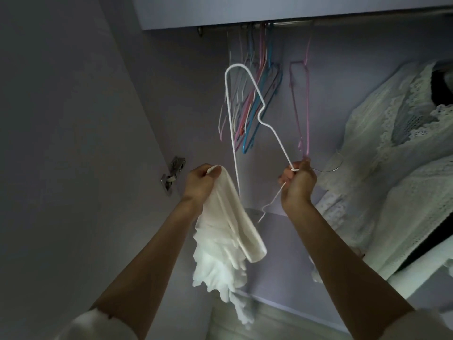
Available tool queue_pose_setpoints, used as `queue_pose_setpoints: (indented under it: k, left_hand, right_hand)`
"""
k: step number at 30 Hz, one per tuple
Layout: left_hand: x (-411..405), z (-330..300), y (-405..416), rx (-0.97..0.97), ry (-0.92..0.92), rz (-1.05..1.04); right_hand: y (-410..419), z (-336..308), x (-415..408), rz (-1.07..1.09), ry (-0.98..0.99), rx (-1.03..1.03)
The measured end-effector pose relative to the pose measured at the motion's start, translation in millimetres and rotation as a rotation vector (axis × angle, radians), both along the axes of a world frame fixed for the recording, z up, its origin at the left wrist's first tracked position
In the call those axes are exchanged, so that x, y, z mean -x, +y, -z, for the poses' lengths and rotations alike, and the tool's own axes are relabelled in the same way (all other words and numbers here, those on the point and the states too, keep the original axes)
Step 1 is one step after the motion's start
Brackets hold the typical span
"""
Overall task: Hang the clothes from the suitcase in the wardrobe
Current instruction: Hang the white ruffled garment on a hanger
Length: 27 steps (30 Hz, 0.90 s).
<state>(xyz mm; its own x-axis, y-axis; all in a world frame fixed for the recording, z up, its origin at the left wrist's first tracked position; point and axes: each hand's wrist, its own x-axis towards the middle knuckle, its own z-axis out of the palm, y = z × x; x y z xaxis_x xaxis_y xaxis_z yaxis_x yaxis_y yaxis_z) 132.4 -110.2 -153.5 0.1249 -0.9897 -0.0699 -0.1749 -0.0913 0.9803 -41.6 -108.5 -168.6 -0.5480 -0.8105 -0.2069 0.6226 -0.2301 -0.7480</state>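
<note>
Head view looks up into the wardrobe (73,119), with both forearms raised toward the rail (343,22) under its top edge. Left hand (199,182) is curled tight round the upper edge of a white garment (228,231), a ribbed band with ruffled fabric hanging below it, held in the air in front of the wardrobe's lower shelf (269,241); nothing carries it but that grip. Right hand (297,184) is closed round the neck of a white wire hanger (232,114), turned so its triangle points up and its hook trails below the fist.

Along the rail hang a bunch of coloured hangers (257,99), bare, then a pink hanger (300,104) on its own, and at the right end white lace clothes (397,148), already hung.

By my reading, the step in hand is dressing the hanger: garment and hanger are side by side, and I cannot tell whether they touch. Next, one hanger shoulder likely needs feeding into the garment's opening, which calls for the left hand to spread the band; the hanger must then be turned hook-up to reach the rail.
</note>
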Motion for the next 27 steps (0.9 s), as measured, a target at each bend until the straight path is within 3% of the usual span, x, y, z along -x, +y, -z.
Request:
queue_pose_setpoints:
  k: [7,11,20,27]
  left_hand:
    - [3.8,7.6,-9.1,0.049,-0.213,-0.112]
    - [10.3,11.1,-11.8,-0.016,-0.264,-0.126]
    - [13.9,3.1,-5.9,0.026,-0.070,0.091]
    - [0.3,-7.6,-0.6,0.052,0.058,0.142]
  right_hand:
    - [0.0,0.0,-1.9,0.015,0.225,-0.022]
    - [4.9,-8.1,-3.8,-0.039,0.184,-0.027]
    - [7.2,-4.7,-13.9,0.031,0.180,0.044]
    - [-1.6,-20.6,-16.7,-0.018,-0.097,0.159]
